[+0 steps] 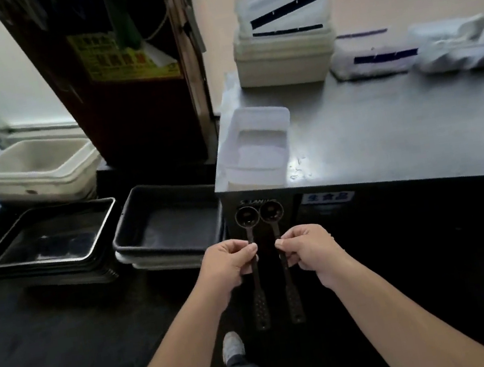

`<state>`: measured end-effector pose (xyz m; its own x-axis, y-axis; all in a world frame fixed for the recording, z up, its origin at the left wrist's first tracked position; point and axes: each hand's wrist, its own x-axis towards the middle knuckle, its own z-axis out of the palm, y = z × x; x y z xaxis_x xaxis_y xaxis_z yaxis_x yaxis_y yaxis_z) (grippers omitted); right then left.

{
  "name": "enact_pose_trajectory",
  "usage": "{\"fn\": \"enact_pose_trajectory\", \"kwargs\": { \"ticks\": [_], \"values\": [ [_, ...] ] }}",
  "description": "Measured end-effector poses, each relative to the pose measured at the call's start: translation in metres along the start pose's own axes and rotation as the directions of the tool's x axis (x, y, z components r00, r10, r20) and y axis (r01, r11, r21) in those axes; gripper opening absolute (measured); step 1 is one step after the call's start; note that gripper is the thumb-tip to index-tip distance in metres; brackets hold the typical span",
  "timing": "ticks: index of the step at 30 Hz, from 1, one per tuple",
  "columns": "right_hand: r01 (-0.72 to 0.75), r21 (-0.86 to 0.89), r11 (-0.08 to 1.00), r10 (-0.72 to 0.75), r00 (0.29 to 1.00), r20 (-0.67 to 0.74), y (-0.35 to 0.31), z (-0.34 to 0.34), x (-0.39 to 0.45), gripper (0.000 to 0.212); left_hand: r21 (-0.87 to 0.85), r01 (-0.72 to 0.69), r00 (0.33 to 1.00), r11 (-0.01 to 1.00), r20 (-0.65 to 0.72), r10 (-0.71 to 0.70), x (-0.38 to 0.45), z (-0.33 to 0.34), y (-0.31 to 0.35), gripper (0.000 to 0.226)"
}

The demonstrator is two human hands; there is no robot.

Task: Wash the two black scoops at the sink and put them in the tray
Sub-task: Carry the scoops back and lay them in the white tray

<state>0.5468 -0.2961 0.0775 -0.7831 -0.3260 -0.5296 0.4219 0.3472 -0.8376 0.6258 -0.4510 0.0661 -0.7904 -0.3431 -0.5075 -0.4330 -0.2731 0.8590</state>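
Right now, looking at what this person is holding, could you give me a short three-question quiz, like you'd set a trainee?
1. True or false: the left hand and right hand each hold one black scoop, bowls up.
2. Which stands on the steel counter? A) clear plastic tub B) black tray C) metal-rimmed tray
3. Fill in: no ____ for washing shows in this view.

Key: 1 true. The left scoop and right scoop stand side by side. 2 A. 3 sink.
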Motion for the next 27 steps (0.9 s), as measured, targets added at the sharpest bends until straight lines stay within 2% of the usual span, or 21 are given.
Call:
{"fn": "enact_pose_trajectory", "kwargs": {
  "ticks": [8, 15, 27],
  "values": [
    [-0.022, 0.088, 0.996, 0.031, 0.995, -0.096, -0.064, 0.020, 0.097, 0.027, 0.167, 0.008, 0.991, 0.986, 0.132, -0.031, 0.126, -0.023, 0.079, 0.008],
    [-0.085, 0.139, 0.987, 0.106, 0.984, -0.146, -0.101, 0.004, 0.176, 0.017, 0.158, 0.027, 0.978, 0.987, 0.202, -0.059, 0.206, -0.006, 0.118, 0.008],
    [-0.158, 0.132, 0.979, 0.183, 0.962, -0.203, -0.145, -0.050, 0.345, 0.014, 0.251, 0.049, 0.999, 0.967, -0.002, -0.051, 0.360, 0.060, 0.175, 0.011]
  ]
}}
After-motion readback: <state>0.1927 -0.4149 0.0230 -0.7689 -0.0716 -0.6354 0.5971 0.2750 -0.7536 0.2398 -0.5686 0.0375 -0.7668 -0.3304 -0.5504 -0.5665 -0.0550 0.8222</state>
